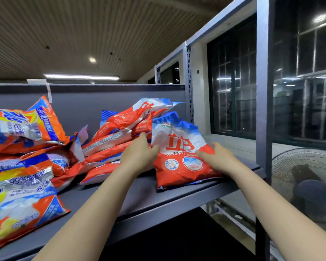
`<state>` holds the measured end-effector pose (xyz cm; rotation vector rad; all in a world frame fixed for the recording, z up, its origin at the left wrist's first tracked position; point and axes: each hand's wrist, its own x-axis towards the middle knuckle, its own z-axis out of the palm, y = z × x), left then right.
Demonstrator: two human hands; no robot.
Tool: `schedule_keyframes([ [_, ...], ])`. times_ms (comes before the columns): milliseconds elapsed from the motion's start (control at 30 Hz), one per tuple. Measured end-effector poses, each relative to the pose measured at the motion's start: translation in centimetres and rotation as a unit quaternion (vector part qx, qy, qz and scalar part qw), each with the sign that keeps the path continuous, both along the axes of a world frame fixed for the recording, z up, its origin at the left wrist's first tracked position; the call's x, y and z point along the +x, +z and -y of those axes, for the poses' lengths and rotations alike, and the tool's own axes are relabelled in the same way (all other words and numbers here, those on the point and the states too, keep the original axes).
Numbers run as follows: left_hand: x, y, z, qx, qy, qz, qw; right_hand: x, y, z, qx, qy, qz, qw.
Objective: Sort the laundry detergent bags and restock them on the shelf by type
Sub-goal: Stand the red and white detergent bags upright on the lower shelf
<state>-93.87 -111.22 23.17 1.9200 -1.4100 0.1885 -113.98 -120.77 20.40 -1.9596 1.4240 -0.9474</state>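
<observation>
The red-and-white bag stood near upright on the shelf, just right of the slumped red pile — best squared and leaned back so it wouldn't topple. Left hand gripped its left edge, right hand its right edge — both arms stretched forward.

Ceiling lights bright, wide-angle bend — edges soft

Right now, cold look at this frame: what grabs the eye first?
The upright red-and-white detergent bag at the shelf front, gripped by the left hand and right hand. Behind it, a pile of matching red bags; far left, orange-and-yellow bags.
</observation>
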Motion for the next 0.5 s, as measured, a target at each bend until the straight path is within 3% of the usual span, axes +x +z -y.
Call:
schedule_keyframes([
  [200,0.9,3.7,2.3,-0.125,0.087,0.036,0.988,0.8,-1.0,4.7,0.102,0.010,0.234,0.967],
  [300,1.1,5.6,3.4,-0.125,0.128,0.044,0.983,-0.5,-0.7,5.8,-0.021,-0.063,0.215,0.974],
  [400,2.0,6.2,4.4,-0.102,0.176,0.050,0.978,-2.3,0.2,5.5,-0.148,-0.112,0.219,0.958],
  [500,3.6,5.8,5.9,-0.055,0.193,0.009,0.980,-2.7,-0.3,5.5,-0.162,-0.104,0.245,0.950],
])
